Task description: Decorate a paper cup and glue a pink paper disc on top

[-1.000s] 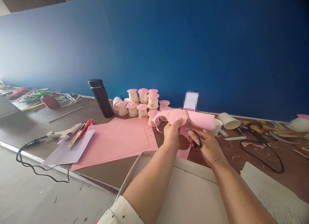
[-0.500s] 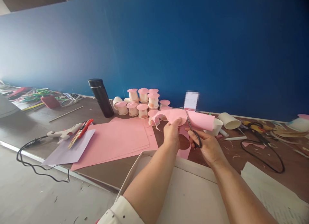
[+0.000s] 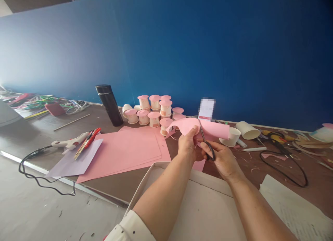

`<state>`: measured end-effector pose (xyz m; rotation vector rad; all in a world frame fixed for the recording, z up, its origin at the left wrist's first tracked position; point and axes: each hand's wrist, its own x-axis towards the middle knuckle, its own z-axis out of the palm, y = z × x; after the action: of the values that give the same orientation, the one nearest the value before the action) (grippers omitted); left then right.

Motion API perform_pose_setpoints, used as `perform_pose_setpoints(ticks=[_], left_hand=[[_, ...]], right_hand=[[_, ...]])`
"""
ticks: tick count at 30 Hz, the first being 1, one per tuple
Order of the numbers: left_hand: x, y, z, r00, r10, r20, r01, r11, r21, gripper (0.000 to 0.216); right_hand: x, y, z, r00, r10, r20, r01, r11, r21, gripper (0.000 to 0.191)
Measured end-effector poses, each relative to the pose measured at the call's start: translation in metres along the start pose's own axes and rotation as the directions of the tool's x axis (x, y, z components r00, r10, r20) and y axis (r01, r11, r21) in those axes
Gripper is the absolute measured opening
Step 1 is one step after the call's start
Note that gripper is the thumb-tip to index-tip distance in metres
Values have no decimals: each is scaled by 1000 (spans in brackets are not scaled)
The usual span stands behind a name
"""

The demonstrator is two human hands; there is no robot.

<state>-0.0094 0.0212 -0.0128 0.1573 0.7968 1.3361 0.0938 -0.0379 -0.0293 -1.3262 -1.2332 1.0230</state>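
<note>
My left hand [image 3: 187, 144] pinches a curved piece of pink paper [image 3: 186, 125] held up over the table. My right hand [image 3: 221, 157] is closed on black-handled scissors [image 3: 205, 140], whose blades point up into the pink paper. A thin cut strip curls off the paper's left end. Behind the paper stands a cluster of small white cups with pink round tops [image 3: 153, 111]. Flat pink sheets [image 3: 125, 151] lie on the brown table to the left of my hands.
A black flask [image 3: 109, 105] stands at the back. A glue gun [image 3: 69, 143] with cable, red-handled cutters [image 3: 88, 138] and a lilac sheet [image 3: 75, 159] lie at left. White paper cups [image 3: 247, 130], a black cable [image 3: 286, 161] and scraps lie at right. An open cardboard box [image 3: 203, 206] sits under my forearms.
My hands have drawn slightly closer together and the pink paper has turned a little; the scissors sit further into the paper. Nothing else on the table has moved.
</note>
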Motion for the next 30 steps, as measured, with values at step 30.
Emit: perform_pose_setpoints(ticks=[30], left_hand=[[-14,7,-2,985,139,106,-161,958,239,12]], right_hand=[[1,-2,0,997,-47,-59,51,997,65,48]])
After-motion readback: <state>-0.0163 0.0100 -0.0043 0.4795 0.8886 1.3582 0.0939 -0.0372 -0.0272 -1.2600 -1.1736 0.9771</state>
